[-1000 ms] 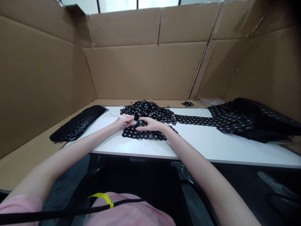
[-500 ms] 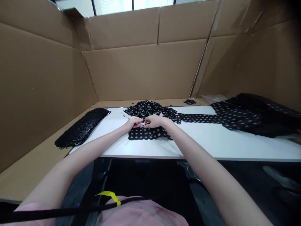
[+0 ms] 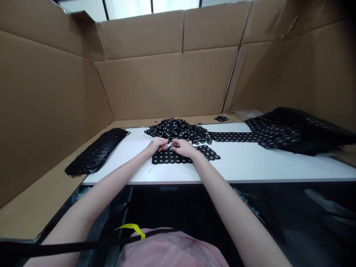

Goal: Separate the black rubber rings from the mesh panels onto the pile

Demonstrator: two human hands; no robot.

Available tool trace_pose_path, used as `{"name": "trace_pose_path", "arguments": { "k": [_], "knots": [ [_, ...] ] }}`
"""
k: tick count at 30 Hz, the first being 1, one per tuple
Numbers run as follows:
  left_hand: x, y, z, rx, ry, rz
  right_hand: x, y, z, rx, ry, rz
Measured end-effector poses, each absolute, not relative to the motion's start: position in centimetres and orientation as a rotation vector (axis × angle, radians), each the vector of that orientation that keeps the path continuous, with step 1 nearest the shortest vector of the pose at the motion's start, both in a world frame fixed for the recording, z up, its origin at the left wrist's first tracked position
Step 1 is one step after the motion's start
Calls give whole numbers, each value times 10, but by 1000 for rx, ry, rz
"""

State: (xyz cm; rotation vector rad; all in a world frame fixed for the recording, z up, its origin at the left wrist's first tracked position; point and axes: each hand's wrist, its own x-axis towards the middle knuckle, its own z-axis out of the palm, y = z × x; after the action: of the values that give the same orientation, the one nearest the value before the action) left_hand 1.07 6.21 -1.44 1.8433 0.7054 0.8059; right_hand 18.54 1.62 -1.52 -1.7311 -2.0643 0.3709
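My left hand (image 3: 159, 145) is closed around a slim white pen-like stick (image 3: 149, 137), which points up and to the left. Its fingertips almost meet those of my right hand (image 3: 182, 147), whose fingers are bent in a pinch; whatever lies between them is too small to make out. Under both hands a black openwork piece with rows of round holes (image 3: 164, 158) lies flat on the white tabletop (image 3: 239, 167). Just behind them is a heap of small black rings (image 3: 175, 128).
At the left lies a thick black bundle of ring mesh (image 3: 97, 152). A black holed strip (image 3: 233, 137) runs right into a crumpled black holed cloth (image 3: 289, 129). A few loose rings (image 3: 221, 118) sit at the back. Cardboard walls (image 3: 167, 81) enclose the table.
My right hand has shifted slightly down and left, uncovering the right end of the black openwork piece. My left hand keeps the white stick. The view has moved slightly.
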Motion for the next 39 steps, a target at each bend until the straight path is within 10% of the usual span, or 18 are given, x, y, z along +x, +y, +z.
{"name": "trace_pose_path", "arguments": {
  "k": [39],
  "knots": [
    [5, 50, -5, 2085, 705, 615, 165, 10, -18, -1733, -1943, 294]
  ]
}}
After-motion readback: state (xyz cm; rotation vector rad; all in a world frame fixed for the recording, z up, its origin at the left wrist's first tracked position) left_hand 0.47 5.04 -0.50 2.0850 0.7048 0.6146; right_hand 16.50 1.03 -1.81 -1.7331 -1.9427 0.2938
